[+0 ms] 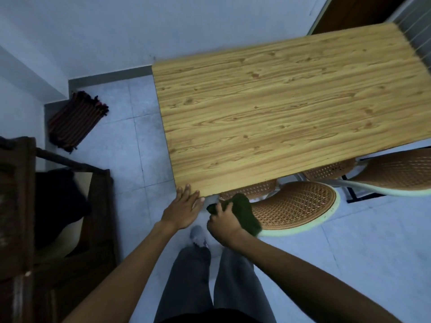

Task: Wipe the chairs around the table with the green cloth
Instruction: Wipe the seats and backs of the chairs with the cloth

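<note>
A wooden table [291, 108] fills the upper right. Two woven brown chairs with pale rims are tucked under its near edge: the nearer chair [296, 206] just right of my hands, the second chair [396, 171] further right. My right hand [224, 223] is shut on the dark green cloth [245, 212], which lies against the left end of the nearer chair's backrest. My left hand [184, 206] rests flat on the table's near left corner, fingers spread, holding nothing.
A dark wooden piece of furniture [46, 217] stands at the left. A striped dark mat [74, 120] lies on the tiled floor by the wall. My legs and a grey shoe [198, 236] are below. A doorway [361, 12] is at the top right.
</note>
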### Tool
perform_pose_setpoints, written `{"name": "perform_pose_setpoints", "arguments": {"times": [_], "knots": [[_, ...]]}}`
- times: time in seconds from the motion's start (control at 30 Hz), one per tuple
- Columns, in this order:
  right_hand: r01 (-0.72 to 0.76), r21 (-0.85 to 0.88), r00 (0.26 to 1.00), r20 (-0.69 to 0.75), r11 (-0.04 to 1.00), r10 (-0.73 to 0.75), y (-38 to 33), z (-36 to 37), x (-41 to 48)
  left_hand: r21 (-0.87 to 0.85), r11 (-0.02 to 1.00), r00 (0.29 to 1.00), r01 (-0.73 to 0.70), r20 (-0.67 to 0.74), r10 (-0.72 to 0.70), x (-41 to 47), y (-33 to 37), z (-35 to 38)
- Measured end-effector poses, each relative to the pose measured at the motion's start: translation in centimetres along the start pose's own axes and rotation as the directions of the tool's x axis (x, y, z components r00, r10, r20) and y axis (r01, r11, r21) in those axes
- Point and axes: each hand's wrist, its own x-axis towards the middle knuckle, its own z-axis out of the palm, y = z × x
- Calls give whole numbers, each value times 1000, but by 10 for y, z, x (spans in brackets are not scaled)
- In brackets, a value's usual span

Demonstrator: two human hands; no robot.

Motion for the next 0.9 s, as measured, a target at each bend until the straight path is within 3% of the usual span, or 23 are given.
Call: {"name": "perform_pose_setpoints", "arguments": {"times": [0.07,0.13,0.3,0.4,0.5,0.6,0.67,0.8,0.9], "knots": [[-17,-50,996,91,999,22,-3,-14,16,-4,1000,1000,10,9,-10,2,0,-2],[-1,-2,997,73,1000,1,3,-15,19,-4,1000,1000,15,15,-15,4,1,-3],[140,260,979,-179,955,-95,29,21,-38,28,1000,1000,1,-23,0,3,-7,6],[254,302,936,-315,919,-155,54,57,-85,33,999,997,13,-74,-11,4,-7,10],[309,336,891,-429,890,-147,81,91,-123,-67,997,989,34,-139,-43,1,1,11],[276,327,840,-539,904,-62,109,127,-149,-247,964,957,-97,-290,22,-16,34,16],[268,412,795,-605,871,41,128,149,-161,-246,950,922,-195,-377,91,-33,65,32],[228,628,683,-648,744,337,167,175,-170,-101,950,873,-295,-432,225,-54,145,98],[157,715,630,-604,681,488,190,178,-163,125,965,882,-233,-391,263,-52,186,140]]}}
